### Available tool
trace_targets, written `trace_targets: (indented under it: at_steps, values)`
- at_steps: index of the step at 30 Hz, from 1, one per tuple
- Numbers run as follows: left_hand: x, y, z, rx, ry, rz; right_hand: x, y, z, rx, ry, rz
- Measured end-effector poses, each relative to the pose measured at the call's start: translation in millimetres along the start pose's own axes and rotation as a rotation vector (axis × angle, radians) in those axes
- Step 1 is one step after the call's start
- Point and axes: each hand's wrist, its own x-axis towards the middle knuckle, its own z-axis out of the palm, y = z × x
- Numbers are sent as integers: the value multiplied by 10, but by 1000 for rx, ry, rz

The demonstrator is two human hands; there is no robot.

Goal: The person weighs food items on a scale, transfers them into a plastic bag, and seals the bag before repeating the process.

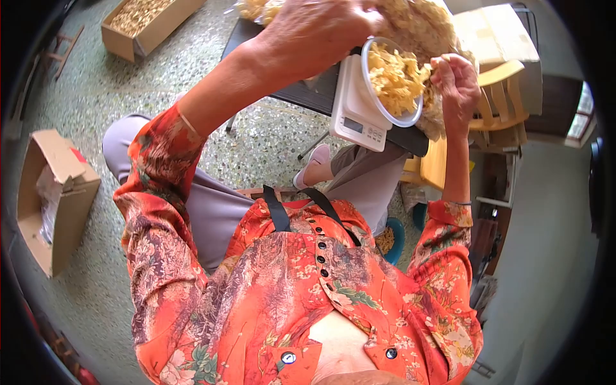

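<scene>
A white bowl (367, 72) of frilly yellow pieces that look like dried fungus (393, 80) rests on a white kitchen scale (351, 109). On the bowl's right side, my right hand (457, 86) pinches a piece of the dried fungus at the rim. My left hand (321, 35) reaches over the bowl's far left side, fingers closed beside a large clear plastic bag (420, 29) full of similar pieces. What its fingertips hold, if anything, is hidden. The scale stands near the edge of a dark table (298, 93).
Another bag of yellow pieces (260, 9) lies at the table's far left. Cardboard boxes stand on the speckled floor: a long filled box (151, 32) and an open box (67, 205). A wooden chair (497, 102) is at right, and a blue basin (396, 240) sits below.
</scene>
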Motion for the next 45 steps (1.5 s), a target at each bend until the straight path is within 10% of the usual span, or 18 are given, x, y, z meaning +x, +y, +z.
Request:
trace_targets:
  at_steps: [30,45]
  values:
    - [-26,138,99,51,-115,23,-41,-245,123,392,120,171]
    - [-35,183,119,11,-35,19,145,-570,839,646,40,-141]
